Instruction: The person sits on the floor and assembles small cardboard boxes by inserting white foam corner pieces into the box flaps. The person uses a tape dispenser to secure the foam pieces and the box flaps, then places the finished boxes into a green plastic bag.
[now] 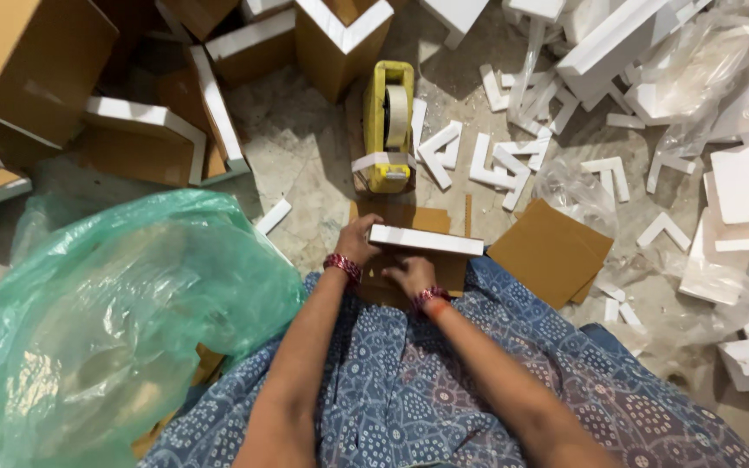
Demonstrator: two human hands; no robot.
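My left hand (359, 240) grips the left end of a long white foam strip (426, 240) that lies across a brown cardboard piece (409, 270) on my lap. My right hand (411, 274) presses on the cardboard just below the strip. Both wrists wear red thread bands. A yellow tape dispenser (387, 127) with a roll of tape stands on the floor just beyond my hands.
A big green plastic bag (114, 321) bulges at my left. Cardboard boxes edged with white foam (145, 139) fill the upper left. Several white foam corner pieces (500, 160) and clear plastic wrap (704, 78) litter the floor at right. A flat cardboard sheet (550, 251) lies at right.
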